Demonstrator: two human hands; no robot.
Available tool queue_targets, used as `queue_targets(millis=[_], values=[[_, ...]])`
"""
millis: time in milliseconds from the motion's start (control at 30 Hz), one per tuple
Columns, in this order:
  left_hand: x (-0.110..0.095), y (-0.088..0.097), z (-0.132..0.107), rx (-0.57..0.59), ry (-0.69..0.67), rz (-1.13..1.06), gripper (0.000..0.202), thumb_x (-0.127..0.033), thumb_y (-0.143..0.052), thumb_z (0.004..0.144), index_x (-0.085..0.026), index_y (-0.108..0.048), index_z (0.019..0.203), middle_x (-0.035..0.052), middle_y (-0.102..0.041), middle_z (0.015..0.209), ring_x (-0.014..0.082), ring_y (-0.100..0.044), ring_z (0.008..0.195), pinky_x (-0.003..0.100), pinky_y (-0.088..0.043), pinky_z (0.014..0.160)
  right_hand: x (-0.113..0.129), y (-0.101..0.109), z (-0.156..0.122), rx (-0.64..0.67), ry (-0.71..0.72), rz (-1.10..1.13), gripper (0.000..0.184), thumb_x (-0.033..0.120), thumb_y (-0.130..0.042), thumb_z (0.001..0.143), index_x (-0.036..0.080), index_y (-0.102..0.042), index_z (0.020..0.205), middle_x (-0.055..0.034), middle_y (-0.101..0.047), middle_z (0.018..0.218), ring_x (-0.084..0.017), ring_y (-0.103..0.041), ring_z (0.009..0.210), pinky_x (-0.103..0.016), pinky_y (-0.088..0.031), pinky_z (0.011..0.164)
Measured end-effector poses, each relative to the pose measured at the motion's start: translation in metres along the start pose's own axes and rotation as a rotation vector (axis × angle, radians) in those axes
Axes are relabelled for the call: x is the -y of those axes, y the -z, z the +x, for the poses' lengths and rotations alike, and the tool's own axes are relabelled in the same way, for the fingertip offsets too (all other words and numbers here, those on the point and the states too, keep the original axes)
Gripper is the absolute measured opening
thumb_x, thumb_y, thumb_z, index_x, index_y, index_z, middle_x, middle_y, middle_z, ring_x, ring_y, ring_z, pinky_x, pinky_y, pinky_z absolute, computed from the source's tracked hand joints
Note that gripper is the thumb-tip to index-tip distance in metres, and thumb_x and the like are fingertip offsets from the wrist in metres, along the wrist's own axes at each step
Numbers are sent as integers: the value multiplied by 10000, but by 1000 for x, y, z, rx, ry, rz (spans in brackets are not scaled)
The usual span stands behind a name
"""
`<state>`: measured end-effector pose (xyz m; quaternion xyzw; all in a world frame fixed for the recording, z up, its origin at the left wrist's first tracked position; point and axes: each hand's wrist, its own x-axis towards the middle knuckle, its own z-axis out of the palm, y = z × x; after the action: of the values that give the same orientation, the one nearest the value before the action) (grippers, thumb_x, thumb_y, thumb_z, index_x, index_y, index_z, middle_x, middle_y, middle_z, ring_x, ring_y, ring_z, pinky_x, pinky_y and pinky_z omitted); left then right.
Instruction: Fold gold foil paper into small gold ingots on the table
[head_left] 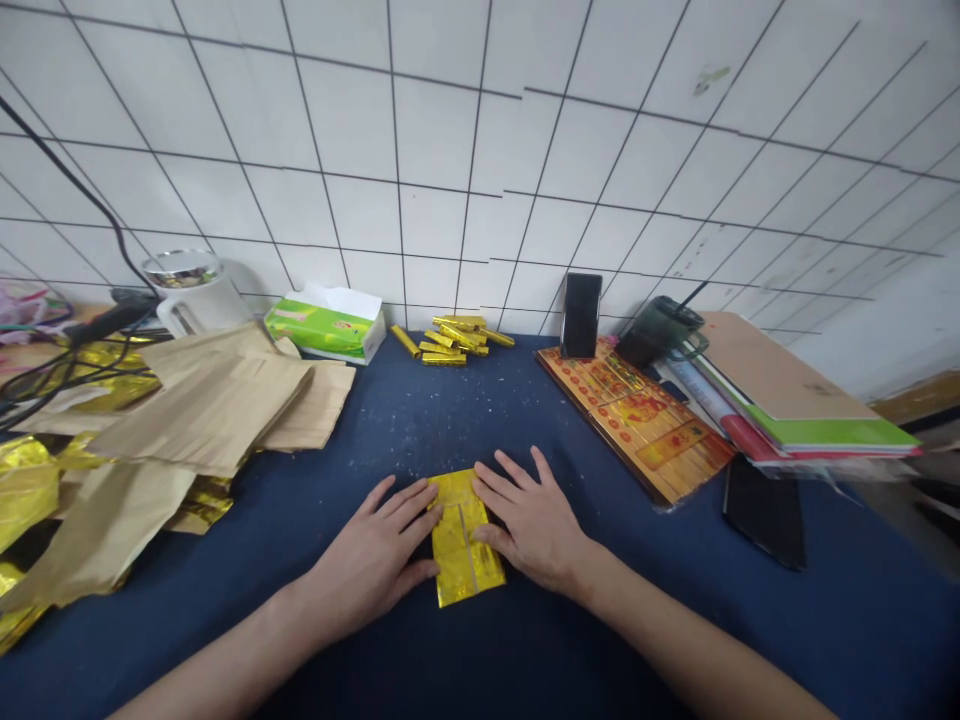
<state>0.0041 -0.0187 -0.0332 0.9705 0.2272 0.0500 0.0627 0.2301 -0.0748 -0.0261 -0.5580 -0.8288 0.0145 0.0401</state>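
A folded sheet of gold foil paper lies on the dark blue table in front of me. My left hand lies flat on its left edge, fingers stretched toward the fold. On the paper's right side rests my right hand, its fingers spread and the thumb pressing the foil. Both hands are open and pressing down; neither grips the paper.
A pile of small folded gold pieces sits at the back. Brown paper sheets and loose gold foil cover the left. A green tissue pack, upright phone, printed sheets, stacked folders and another phone lie nearby.
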Motion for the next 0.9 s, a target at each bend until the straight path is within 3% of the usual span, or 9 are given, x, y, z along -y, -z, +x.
queue_targets(millis=[300, 500, 667, 900], values=[[-1, 1, -1, 9, 8, -20, 465, -475, -419, 838, -206, -452, 1217, 92, -449, 1299, 244, -375, 1220, 495, -263, 1007, -7, 10, 1, -33, -101, -10, 513, 491, -216, 894, 201, -447, 1248, -49, -410, 1340, -259, -291, 1260, -575, -120, 1013], [-2, 1, -1, 2, 3, -11, 485, -476, -403, 845, -197, -426, 1241, 93, -439, 1307, 250, -375, 1218, 488, -250, 1012, 18, 10, 15, 104, 173, 133, 643, 556, -186, 868, 131, -273, 1342, -88, -317, 1391, -222, -204, 1299, -542, -61, 1040], [-1, 1, 1, 1, 0, -7, 445, -471, -414, 842, -202, -471, 1192, 94, -465, 1285, 249, -395, 1203, 494, -237, 1010, 4, 1, 11, 155, 140, 126, 584, 516, -180, 887, 160, -299, 1333, -76, -295, 1402, -209, -231, 1291, -533, -36, 1045], [-1, 7, -1, -1, 20, -47, 436, -467, -406, 848, -218, -462, 1202, 79, -465, 1287, 231, -406, 1195, 474, -208, 1025, -5, -2, 0, 90, 119, 49, 586, 537, -229, 870, 182, -314, 1328, -58, -303, 1402, -268, -207, 1293, -595, -114, 1010]])
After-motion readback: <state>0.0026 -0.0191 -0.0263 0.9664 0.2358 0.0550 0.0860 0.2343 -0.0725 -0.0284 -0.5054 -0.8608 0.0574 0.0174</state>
